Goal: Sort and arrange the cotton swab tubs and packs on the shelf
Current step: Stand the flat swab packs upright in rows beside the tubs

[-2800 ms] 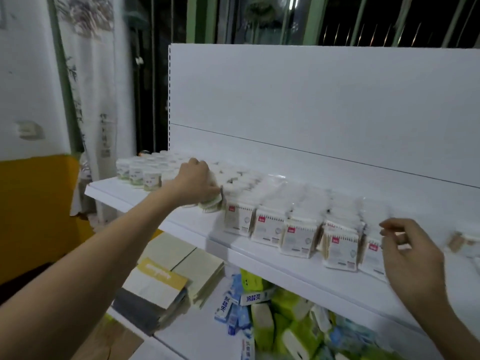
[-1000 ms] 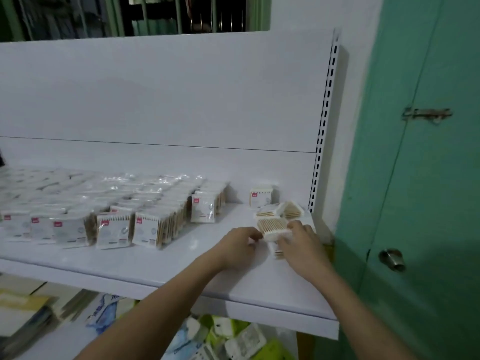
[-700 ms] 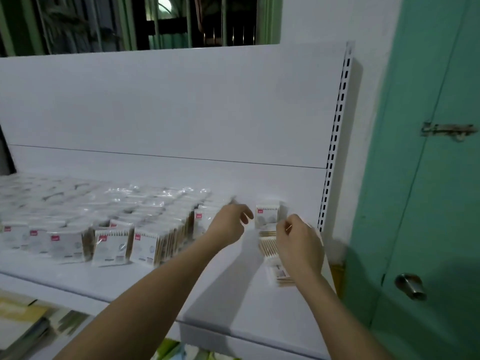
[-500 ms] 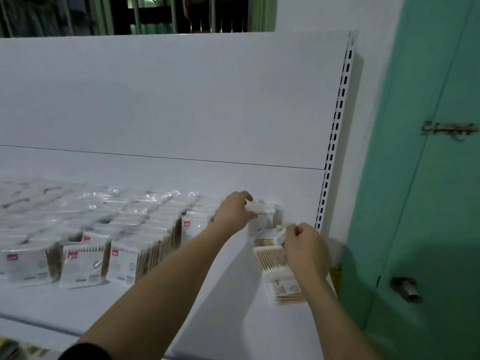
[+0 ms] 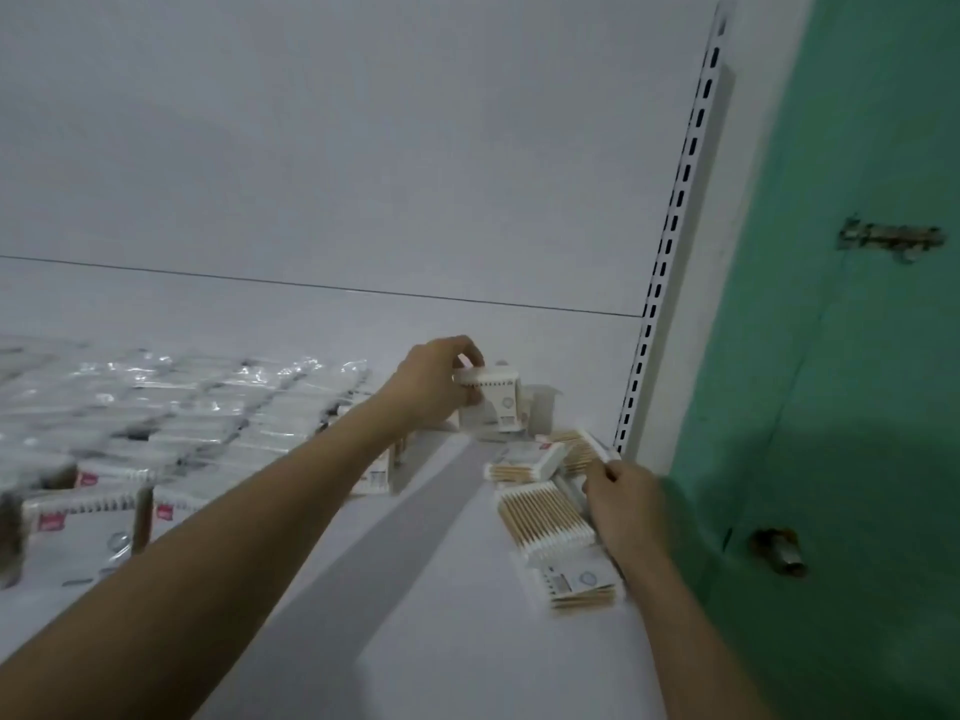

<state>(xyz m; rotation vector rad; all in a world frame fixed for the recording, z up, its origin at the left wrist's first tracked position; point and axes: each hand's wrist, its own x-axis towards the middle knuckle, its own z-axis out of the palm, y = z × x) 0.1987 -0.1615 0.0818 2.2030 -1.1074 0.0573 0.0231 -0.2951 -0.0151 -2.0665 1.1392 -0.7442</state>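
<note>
My left hand [image 5: 434, 384] grips an upright swab pack [image 5: 496, 400] near the back of the white shelf [image 5: 415, 589], close to the back panel. My right hand [image 5: 621, 498] rests on loose packs at the shelf's right end, fingers touching a pack of wooden swabs [image 5: 584, 449] by the slotted upright. Several loose packs lie flat there: one [image 5: 524, 462] behind, one [image 5: 543, 517] beside my right hand, one [image 5: 579, 584] nearer me. Rows of standing swab packs [image 5: 171, 423] fill the left of the shelf.
A slotted white upright [image 5: 670, 241] bounds the shelf on the right. Beyond it is a green door [image 5: 857, 381] with a latch [image 5: 891, 239] and a knob [image 5: 779, 550]. Bare shelf surface lies between the rows and the loose packs.
The view swung from the shelf's left end to its right end. My left hand reached back and took the upright pack; my right hand settled on the loose packs by the upright.
</note>
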